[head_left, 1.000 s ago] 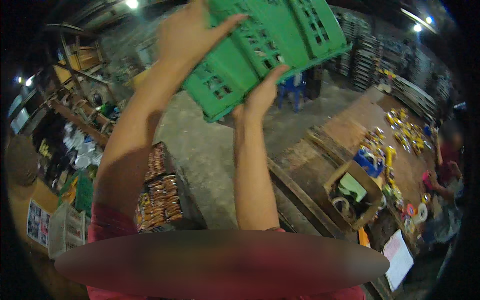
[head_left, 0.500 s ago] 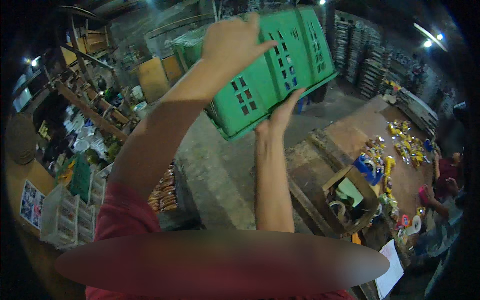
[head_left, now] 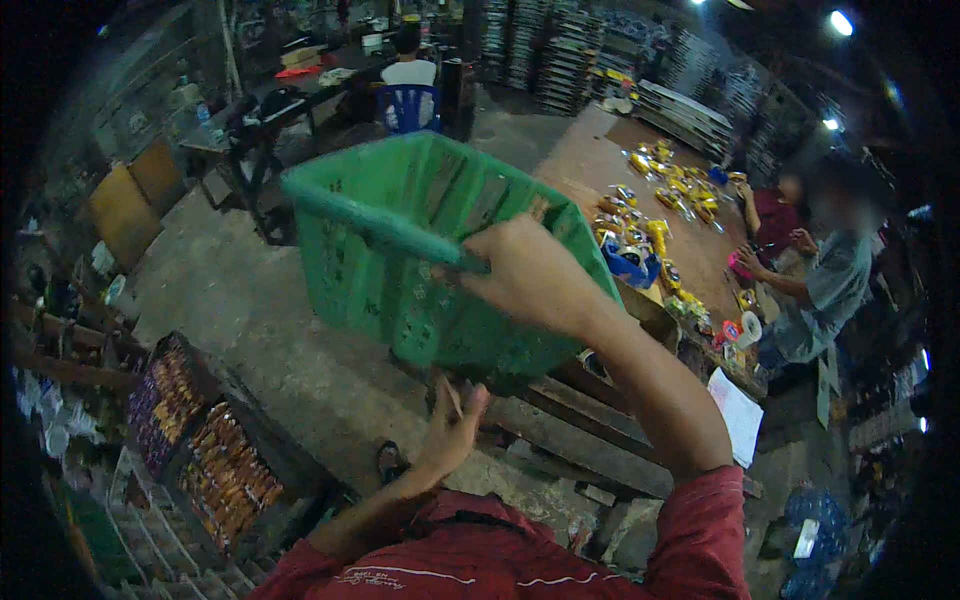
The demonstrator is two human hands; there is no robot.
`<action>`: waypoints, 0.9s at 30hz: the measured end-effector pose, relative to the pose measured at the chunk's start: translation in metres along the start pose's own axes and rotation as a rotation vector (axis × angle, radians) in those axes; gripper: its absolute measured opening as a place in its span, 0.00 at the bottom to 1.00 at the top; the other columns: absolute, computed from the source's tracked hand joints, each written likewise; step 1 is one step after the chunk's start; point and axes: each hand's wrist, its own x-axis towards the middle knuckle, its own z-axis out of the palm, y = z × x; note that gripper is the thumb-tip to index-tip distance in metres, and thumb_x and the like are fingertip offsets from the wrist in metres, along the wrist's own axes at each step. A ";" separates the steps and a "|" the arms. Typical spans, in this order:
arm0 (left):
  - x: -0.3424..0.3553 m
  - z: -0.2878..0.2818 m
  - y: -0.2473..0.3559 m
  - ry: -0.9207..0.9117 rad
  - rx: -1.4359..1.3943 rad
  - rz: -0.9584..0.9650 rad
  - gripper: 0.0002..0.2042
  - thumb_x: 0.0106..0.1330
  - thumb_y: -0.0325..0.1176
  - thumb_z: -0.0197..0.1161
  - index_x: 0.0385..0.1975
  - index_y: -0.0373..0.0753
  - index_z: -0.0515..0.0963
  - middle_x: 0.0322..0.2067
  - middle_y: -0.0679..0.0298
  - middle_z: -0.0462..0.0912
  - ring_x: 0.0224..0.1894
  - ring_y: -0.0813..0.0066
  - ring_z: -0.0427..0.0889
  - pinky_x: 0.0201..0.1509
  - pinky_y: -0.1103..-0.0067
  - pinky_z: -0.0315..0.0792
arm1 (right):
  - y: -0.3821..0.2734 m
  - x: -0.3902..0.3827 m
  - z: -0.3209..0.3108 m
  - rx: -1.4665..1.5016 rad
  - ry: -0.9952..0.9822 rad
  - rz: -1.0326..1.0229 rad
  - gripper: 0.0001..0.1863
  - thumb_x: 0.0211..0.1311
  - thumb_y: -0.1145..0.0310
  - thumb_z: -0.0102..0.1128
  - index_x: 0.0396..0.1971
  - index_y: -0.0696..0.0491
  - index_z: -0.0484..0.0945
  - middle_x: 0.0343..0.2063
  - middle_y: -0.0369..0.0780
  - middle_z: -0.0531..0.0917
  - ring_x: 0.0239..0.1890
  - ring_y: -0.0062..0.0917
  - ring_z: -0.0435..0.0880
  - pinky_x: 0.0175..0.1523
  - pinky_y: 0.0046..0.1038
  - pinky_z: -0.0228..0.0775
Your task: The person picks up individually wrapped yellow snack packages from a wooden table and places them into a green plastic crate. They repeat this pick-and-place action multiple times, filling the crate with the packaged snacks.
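Observation:
A green plastic crate point(head_left: 370, 285) with slotted walls hangs in front of me, tilted, its open top showing the ribbed inside. My right hand point(head_left: 535, 270) is closed over its near rim, with the arm reaching up from the lower right. Just under the crate's bottom edge is my left hand point(head_left: 452, 432), palm turned up and fingers apart. Its fingertips come close to the base; whether they touch it I cannot tell.
On the right, a wooden table point(head_left: 590, 150) bears yellow wrapped packs point(head_left: 690, 190), with two people beside it. Trays of packed goods point(head_left: 225, 470) stand at lower left. Someone sits on a blue chair point(head_left: 408, 108) at the back. A bench point(head_left: 590, 430) lies below the crate.
The crate has turned from showing its slotted side to showing its open top, and come lower. My right hand now grips the rim; my left hand has dropped from the crate's upper side to below it.

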 end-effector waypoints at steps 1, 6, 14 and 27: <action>-0.005 -0.005 -0.005 -0.084 0.007 0.007 0.45 0.79 0.54 0.60 0.80 0.32 0.42 0.72 0.47 0.64 0.56 0.60 0.83 0.61 0.69 0.78 | 0.004 -0.008 0.011 -0.057 -0.068 0.041 0.22 0.67 0.51 0.69 0.31 0.60 0.87 0.24 0.57 0.83 0.32 0.53 0.86 0.43 0.51 0.79; 0.032 -0.122 -0.014 -0.944 0.546 -0.144 0.28 0.80 0.51 0.59 0.66 0.33 0.72 0.53 0.53 0.86 0.53 0.61 0.85 0.59 0.67 0.77 | -0.007 -0.025 0.040 -0.127 -0.311 0.329 0.16 0.66 0.55 0.72 0.32 0.54 0.87 0.20 0.52 0.79 0.26 0.52 0.82 0.35 0.46 0.74; 0.139 -0.299 0.025 -0.186 0.233 -0.443 0.17 0.81 0.35 0.50 0.60 0.36 0.79 0.57 0.55 0.84 0.57 0.66 0.83 0.60 0.71 0.76 | -0.052 -0.023 0.062 -0.187 -0.264 0.730 0.18 0.65 0.50 0.70 0.30 0.52 0.83 0.25 0.46 0.84 0.31 0.48 0.85 0.36 0.46 0.77; 0.366 -0.240 -0.159 -0.951 0.244 -0.004 0.38 0.81 0.53 0.54 0.82 0.45 0.48 0.72 0.55 0.65 0.65 0.59 0.74 0.70 0.65 0.71 | -0.027 -0.044 0.088 -0.278 -0.392 1.079 0.23 0.45 0.70 0.78 0.45 0.51 0.83 0.44 0.40 0.86 0.50 0.42 0.84 0.53 0.43 0.79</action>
